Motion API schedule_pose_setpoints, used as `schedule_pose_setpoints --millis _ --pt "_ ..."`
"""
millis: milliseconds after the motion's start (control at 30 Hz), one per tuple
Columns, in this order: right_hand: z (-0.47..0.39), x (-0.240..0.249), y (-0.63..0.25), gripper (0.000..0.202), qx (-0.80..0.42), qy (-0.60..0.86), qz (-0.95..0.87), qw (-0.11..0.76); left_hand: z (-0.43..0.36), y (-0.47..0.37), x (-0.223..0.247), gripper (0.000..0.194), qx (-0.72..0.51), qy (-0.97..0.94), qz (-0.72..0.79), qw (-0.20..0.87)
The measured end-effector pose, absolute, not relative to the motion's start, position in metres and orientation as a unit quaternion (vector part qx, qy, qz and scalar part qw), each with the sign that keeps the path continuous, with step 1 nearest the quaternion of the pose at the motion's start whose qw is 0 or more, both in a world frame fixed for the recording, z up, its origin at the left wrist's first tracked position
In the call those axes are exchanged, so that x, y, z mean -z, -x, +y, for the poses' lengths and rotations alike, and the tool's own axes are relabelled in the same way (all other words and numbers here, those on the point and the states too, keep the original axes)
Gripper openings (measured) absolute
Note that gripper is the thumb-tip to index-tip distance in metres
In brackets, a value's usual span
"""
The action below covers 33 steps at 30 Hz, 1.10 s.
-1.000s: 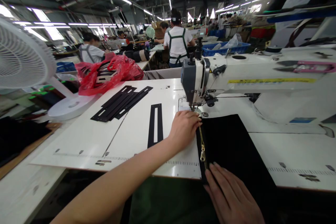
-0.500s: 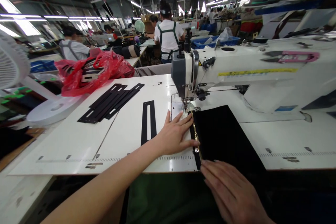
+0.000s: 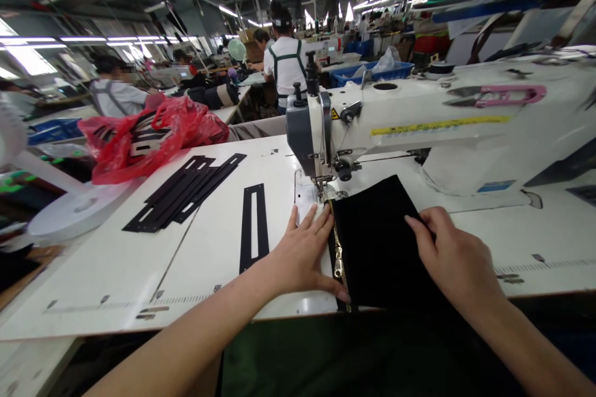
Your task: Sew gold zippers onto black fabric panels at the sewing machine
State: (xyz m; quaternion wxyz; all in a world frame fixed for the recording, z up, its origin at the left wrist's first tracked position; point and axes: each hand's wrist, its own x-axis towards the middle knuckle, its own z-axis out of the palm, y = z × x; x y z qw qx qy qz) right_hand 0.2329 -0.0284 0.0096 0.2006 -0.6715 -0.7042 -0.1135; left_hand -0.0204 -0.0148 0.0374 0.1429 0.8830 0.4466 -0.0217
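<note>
A piece of black fabric lies on the sewing table, its top left corner at the needle of the sewing machine. A gold metal zipper runs down the fabric's left edge, its slider near the middle. My left hand lies flat with spread fingers, fingertips by the presser foot and thumb on the zipper's lower part. My right hand pinches the fabric's right edge between thumb and curled fingers. Left of my left hand lies a black slotted strip.
More black slotted strips are piled at the left of the table. Behind them sits a red plastic bag, beside a white fan. Pink-handled thread snips rest on the machine. Several people work farther back.
My right hand has moved from the zipper's lower end up and right to the fabric's right edge. My left thumb has slid lower along the zipper. The view has shifted slightly right.
</note>
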Motion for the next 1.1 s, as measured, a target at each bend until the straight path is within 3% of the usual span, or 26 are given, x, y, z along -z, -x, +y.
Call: schedule_pose_setpoints --millis 133,267,433,500,633,833,900,1033,1100 --pt "-0.031 -0.011 -0.234 0.032 0.165 0.628 -0.747 0.143 -0.016 0.02 -0.04 0.123 0.023 -0.883 0.448 0.137" --pt "-0.023 -0.026 -0.215 0.04 0.233 0.535 -0.795 0.167 -0.016 0.023 -0.032 0.126 -0.01 -0.896 0.428 0.121" --pt "-0.012 -0.01 -0.172 0.041 0.189 0.368 -0.895 0.165 -0.016 0.025 -0.028 0.125 -0.045 -0.896 0.429 0.101" --pt "-0.01 0.004 -0.167 0.043 0.164 0.353 -0.907 0.162 -0.024 0.025 -0.031 0.111 -0.07 -0.899 0.423 0.092" --pt "-0.008 0.018 -0.172 0.044 0.101 0.359 -0.91 0.181 -0.055 0.027 -0.033 0.056 -0.14 -0.908 0.387 0.085" --pt "-0.003 0.023 -0.177 0.045 0.096 0.345 -0.912 0.2 -0.097 0.043 -0.023 0.024 -0.206 -0.938 0.272 0.057" --pt "0.0 0.024 -0.177 0.045 0.091 0.338 -0.912 0.215 -0.099 0.059 -0.028 0.033 -0.19 -0.932 0.305 0.037" --pt "-0.003 0.013 -0.179 0.042 0.046 0.351 -0.897 0.264 -0.095 0.097 -0.038 0.086 -0.111 -0.843 0.526 0.004" --pt "-0.008 0.007 -0.181 0.041 0.035 0.358 -0.892 0.274 -0.095 0.112 -0.036 0.094 -0.092 -0.821 0.564 0.0"
